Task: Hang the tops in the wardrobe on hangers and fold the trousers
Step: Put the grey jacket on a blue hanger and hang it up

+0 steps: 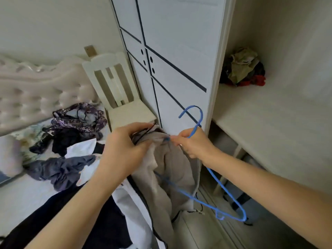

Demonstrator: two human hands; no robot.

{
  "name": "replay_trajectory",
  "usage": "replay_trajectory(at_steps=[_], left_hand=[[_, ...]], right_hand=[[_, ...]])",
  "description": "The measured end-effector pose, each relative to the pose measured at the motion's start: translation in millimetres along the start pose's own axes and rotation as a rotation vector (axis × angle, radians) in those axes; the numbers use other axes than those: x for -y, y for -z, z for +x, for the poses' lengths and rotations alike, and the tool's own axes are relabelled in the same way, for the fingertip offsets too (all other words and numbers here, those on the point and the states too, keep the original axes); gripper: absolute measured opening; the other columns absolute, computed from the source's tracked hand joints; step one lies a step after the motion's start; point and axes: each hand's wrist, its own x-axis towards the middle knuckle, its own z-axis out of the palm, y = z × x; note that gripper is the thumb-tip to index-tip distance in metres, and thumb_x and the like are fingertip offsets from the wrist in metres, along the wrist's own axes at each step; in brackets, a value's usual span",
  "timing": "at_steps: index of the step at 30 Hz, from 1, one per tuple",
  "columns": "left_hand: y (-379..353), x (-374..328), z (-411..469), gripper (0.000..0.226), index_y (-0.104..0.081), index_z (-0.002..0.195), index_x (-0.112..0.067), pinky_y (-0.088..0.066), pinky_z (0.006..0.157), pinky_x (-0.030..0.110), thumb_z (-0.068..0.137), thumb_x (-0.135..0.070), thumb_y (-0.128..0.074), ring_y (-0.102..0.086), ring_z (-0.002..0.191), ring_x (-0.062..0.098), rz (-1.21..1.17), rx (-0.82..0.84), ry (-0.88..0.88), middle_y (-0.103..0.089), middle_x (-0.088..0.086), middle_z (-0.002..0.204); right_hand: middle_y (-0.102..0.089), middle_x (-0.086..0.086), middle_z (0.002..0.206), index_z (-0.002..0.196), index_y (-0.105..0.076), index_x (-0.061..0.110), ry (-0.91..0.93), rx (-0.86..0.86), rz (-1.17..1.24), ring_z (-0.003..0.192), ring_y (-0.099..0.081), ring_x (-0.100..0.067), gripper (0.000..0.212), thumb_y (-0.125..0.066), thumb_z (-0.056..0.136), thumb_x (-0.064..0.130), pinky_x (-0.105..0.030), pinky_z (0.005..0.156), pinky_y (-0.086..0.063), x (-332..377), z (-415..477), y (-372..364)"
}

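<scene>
The white wardrobe (pixel 172 56), its doors lined with dark stripes, fills the middle of the view. To the right its open compartment shows a pale shelf (pixel 269 126). A crumpled pile of clothes (pixel 242 67) in olive, black and red sits at the back of that shelf. On the left is a bed (pixel 19 200) with a tufted cream headboard (pixel 36 94). A white slatted chair (pixel 122 101) stands between the bed and the wardrobe.

Loose garments lie on the bed: a purple patterned piece (pixel 80 115) near the headboard and a grey-blue one (pixel 59 171) closer in. White and dark cloth lies under the person's forearms.

A grey top (pixel 172 169) hangs in front of the wardrobe doors, just off the bed's edge, held up at its neck by both hands. A blue wire hanger (pixel 201 115) is partly threaded into it. Its hook points up above the right hand and one shoulder juts out low on the right.

The left hand (pixel 125 146) has its fingers curled round the bunched collar of the top. The right hand (pixel 194 142) grips the hanger's neck, with its fingertips pinching at the collar.
</scene>
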Motion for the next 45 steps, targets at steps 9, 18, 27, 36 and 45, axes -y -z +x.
replay_trajectory(at_steps=[9, 18, 27, 36, 45], left_hand=[[-7.6, 25.1, -73.0, 0.034, -0.055, 0.117, -0.03, -0.054, 0.08, 0.041, 0.088, -0.025, -0.072, -0.062, 0.093, 0.025, -0.489, 0.183, 0.157, -0.066, 0.002, 0.098], [-10.4, 24.7, -81.8, 0.046, -0.03, 0.074, -0.026, -0.03, 0.057, 0.027, 0.076, 0.016, -0.049, -0.028, 0.063, 0.018, -0.004, 0.309, -0.043, -0.035, 0.007, 0.071], [-23.1, 29.6, -87.1, 0.021, -0.051, 0.091, -0.029, -0.052, 0.064, 0.027, 0.084, -0.03, -0.071, -0.063, 0.072, 0.011, -0.132, -0.173, 0.143, -0.065, -0.014, 0.083], [-76.5, 61.9, -95.7, 0.009, -0.07, 0.087, -0.013, -0.046, 0.06, 0.026, 0.092, -0.02, -0.067, -0.051, 0.064, 0.007, 0.087, -0.152, -0.225, -0.048, -0.012, 0.073], [1.6, 41.6, -60.7, 0.04, -0.067, 0.095, -0.022, -0.042, 0.084, 0.022, 0.071, -0.052, -0.078, -0.055, 0.094, 0.009, 0.166, -0.091, -0.279, -0.063, -0.011, 0.095]], right_hand=[[-0.039, 0.009, 0.039, 0.057, -0.063, 0.011, 0.318, 0.149, 0.086, 0.038, -0.028, -0.004, 0.033, -0.066, 0.09, 0.013, -0.013, 0.042, -0.024, 0.1, -22.8, -1.6], [-0.036, 0.007, 0.039, 0.051, -0.062, 0.017, 0.33, 0.133, 0.214, 0.035, -0.028, -0.006, 0.035, -0.069, 0.085, 0.023, -0.015, 0.038, -0.024, -5.3, -33.3, -16.5], [-0.042, 0.011, 0.037, 0.057, -0.062, 0.013, 0.411, 0.085, 0.114, 0.036, -0.036, -0.005, 0.034, -0.066, 0.091, 0.012, -0.01, 0.043, -0.028, -1.2, -42.4, -16.4], [-0.021, 0.006, 0.045, 0.054, -0.028, 0.019, 0.148, 0.037, 0.385, 0.036, -0.017, -0.009, 0.052, -0.062, 0.094, 0.021, -0.014, 0.039, -0.013, -11.5, -37.2, -21.1], [-0.03, -0.02, 0.046, 0.048, -0.036, -0.007, 0.521, 0.087, 0.021, 0.044, -0.025, -0.026, 0.056, -0.065, 0.092, 0.014, -0.026, 0.045, -0.023, -4.1, -44.7, -17.7]])
